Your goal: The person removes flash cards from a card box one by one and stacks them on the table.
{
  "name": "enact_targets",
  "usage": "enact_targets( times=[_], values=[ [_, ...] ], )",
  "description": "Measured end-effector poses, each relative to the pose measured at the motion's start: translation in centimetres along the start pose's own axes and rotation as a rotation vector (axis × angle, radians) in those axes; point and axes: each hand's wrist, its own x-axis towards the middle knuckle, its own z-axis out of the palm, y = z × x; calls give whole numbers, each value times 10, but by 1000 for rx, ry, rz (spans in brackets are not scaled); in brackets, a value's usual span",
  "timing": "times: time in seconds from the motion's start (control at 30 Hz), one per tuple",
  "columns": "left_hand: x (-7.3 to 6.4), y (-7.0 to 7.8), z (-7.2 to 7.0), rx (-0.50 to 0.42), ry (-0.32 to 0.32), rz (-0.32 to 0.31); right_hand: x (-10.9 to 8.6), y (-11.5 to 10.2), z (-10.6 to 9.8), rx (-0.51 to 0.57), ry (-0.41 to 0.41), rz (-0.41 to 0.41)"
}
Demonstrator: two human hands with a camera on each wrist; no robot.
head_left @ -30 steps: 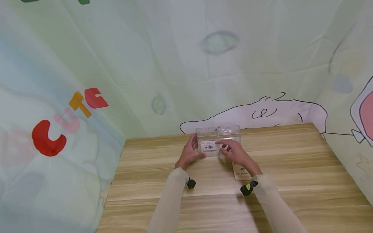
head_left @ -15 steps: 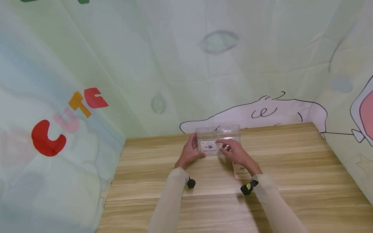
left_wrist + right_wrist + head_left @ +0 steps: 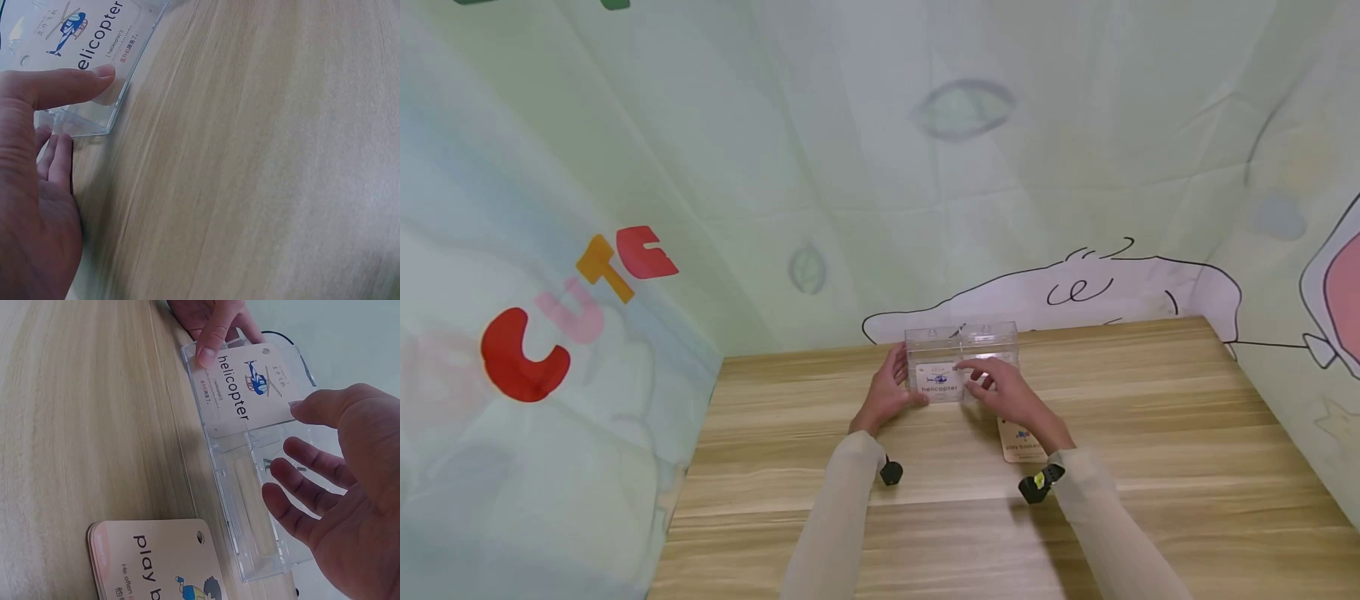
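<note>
A clear plastic box (image 3: 934,335) with two side-by-side sections stands at the back of the table. A white card (image 3: 231,394) printed "helicopter" with a blue helicopter shows in its left section. My left hand (image 3: 887,395) grips the box's left end, thumb across the lower front over the card and fingers round the side. My right hand (image 3: 1006,392) is in front of the right section. One fingertip is right at the card's upper right corner; the other fingers (image 3: 306,487) are loosely bent with nothing between them.
A stack of rounded cards (image 3: 156,550), the top one reading "play b…", lies on the wooden table (image 3: 790,467) below my right wrist. A printed cloth backdrop (image 3: 850,167) rises directly behind the box and along both sides.
</note>
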Motion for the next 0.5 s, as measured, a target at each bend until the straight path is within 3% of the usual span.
enact_targets(
  times=[0.5],
  values=[
    [-1, 3, 0, -13, -5, 21, 4, -2, 12, 37, 67, -77]
  ],
)
